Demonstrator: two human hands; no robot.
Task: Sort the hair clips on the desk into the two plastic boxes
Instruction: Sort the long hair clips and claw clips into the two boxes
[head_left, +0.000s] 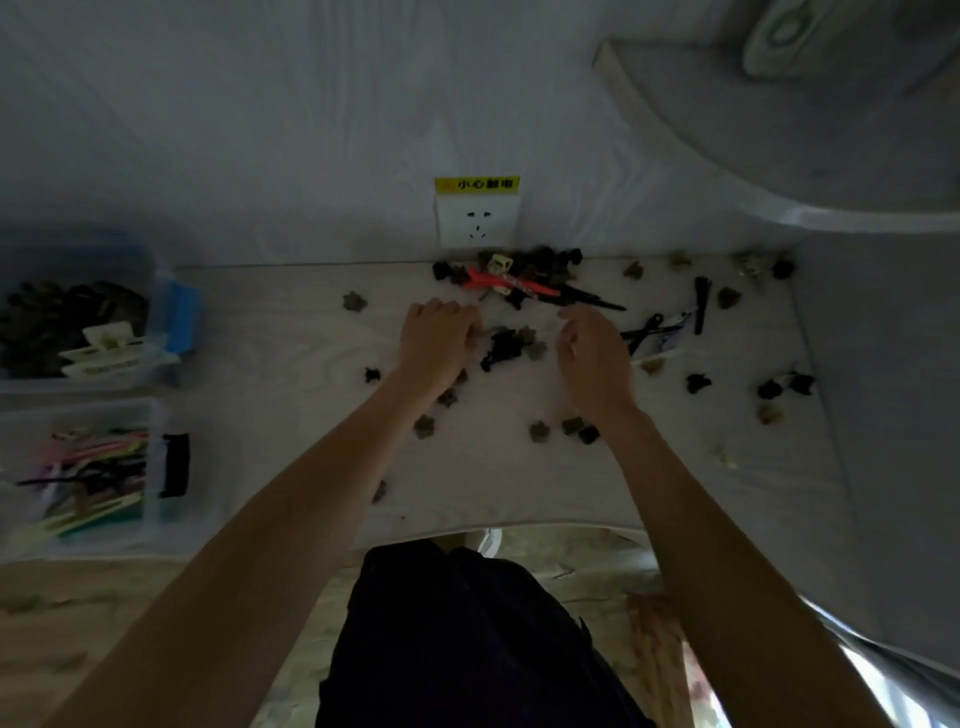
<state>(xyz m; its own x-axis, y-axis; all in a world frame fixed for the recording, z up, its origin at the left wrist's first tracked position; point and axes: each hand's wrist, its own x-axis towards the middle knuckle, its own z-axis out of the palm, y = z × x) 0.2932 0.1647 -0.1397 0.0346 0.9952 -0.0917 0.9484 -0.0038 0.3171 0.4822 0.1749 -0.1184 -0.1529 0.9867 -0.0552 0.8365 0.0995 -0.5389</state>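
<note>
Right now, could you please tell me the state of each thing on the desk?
Far box: open, holds small dark clips.
Near box: open, holds long coloured clips.
Loose clips: scattered, unsorted.
Left hand: fingers curled down on desk.
Right hand: curled above the clips.

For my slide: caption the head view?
Both hands gather clips mid-desk; two boxes wait left.

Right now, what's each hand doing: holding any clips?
Left hand: fingers curled down on the desk; a grip cannot be told.
Right hand: loosely curled, nothing visibly held.
</note>
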